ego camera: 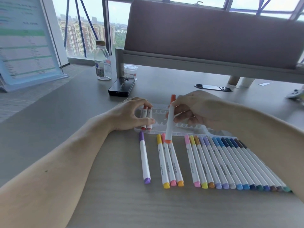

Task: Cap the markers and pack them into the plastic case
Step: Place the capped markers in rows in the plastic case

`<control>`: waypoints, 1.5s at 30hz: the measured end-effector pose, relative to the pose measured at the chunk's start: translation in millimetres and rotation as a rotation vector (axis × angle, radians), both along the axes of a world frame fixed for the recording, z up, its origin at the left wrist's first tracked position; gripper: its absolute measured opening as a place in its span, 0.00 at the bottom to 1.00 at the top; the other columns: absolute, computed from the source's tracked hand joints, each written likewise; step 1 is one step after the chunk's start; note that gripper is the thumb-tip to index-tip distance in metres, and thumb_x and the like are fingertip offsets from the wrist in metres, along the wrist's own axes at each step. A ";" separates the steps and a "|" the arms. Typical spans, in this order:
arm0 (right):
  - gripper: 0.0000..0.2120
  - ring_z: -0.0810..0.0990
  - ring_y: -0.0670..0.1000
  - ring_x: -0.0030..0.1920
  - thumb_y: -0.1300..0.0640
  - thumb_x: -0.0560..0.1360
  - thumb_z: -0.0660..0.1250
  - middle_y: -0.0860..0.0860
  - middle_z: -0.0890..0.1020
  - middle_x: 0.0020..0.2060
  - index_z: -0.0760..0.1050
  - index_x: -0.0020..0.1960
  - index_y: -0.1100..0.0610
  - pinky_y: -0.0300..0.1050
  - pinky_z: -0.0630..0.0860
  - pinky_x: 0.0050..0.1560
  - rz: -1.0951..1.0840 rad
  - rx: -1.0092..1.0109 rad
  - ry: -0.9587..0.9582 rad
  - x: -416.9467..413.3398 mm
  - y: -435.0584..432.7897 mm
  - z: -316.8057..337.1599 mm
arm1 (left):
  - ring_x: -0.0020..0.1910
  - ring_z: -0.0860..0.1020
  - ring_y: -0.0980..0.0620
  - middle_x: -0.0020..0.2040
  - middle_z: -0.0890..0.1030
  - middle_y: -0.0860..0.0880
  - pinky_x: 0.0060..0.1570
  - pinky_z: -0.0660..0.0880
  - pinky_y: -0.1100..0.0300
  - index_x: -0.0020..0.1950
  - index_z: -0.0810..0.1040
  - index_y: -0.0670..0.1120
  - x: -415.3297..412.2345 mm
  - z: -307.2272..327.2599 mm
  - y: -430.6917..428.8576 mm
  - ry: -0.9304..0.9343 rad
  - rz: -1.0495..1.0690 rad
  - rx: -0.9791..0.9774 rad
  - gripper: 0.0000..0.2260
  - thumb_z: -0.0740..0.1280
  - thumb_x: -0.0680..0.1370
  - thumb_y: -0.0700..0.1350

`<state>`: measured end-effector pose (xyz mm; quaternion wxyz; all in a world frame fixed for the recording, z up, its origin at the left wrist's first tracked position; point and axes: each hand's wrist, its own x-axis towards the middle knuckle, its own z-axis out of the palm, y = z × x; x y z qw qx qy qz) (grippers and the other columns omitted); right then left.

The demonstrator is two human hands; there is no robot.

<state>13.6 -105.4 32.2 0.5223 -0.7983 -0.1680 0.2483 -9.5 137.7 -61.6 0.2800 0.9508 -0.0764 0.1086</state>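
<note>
Orange marker held over the plastic case; 2 red markers seated.

The right hand [195, 111] pinches a capped orange marker [170, 122], fingers clamped on its white barrel, tilted near upright above the clear plastic case [181, 129]. The left hand [131, 114] curls thumb and fingers round the red markers [146, 115] in the case's left slots. On the table [82, 112] just in front lie 1 purple marker [144, 158], a group of 3 [171, 163] and a long row [230, 162], all capped, barrels printed "marker".

Grey table [82, 112], plastic case [189, 131], rows of markers [218, 163], water bottle [102, 61], black device [121, 87], small jar [130, 72]
</note>
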 end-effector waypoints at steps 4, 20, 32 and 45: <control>0.09 0.84 0.48 0.34 0.61 0.80 0.68 0.61 0.87 0.48 0.84 0.53 0.65 0.39 0.83 0.38 0.002 0.123 0.123 11.7 5.9 -6.8 | 0.67 0.72 0.55 0.68 0.75 0.57 0.69 0.70 0.45 0.67 0.76 0.59 -1.9 2.1 -1.7 0.030 0.009 0.020 0.34 0.65 0.66 0.75; 0.18 0.77 0.46 0.27 0.45 0.74 0.74 0.50 0.81 0.28 0.84 0.39 0.59 0.36 0.73 0.30 -0.140 -0.229 -0.383 30.2 59.4 -35.1 | 0.71 0.71 0.56 0.72 0.73 0.56 0.65 0.70 0.51 0.75 0.66 0.65 -9.6 14.4 -4.7 0.001 0.029 -0.257 0.35 0.62 0.70 0.75; 0.21 0.75 0.43 0.21 0.41 0.73 0.75 0.47 0.81 0.23 0.84 0.32 0.56 0.34 0.67 0.21 -0.039 -0.441 -0.568 30.1 63.2 -41.6 | 0.71 0.68 0.57 0.71 0.71 0.62 0.73 0.65 0.46 0.72 0.71 0.67 -12.0 14.4 -10.6 0.072 0.037 -0.012 0.41 0.65 0.60 0.78; 0.12 0.66 0.46 0.27 0.47 0.75 0.75 0.49 0.76 0.30 0.87 0.46 0.56 0.34 0.63 0.20 0.105 -0.418 -0.329 23.8 39.9 -29.3 | 0.73 0.66 0.54 0.74 0.71 0.58 0.73 0.63 0.47 0.73 0.73 0.61 -12.1 16.5 -13.0 0.094 0.055 0.079 0.44 0.60 0.61 0.80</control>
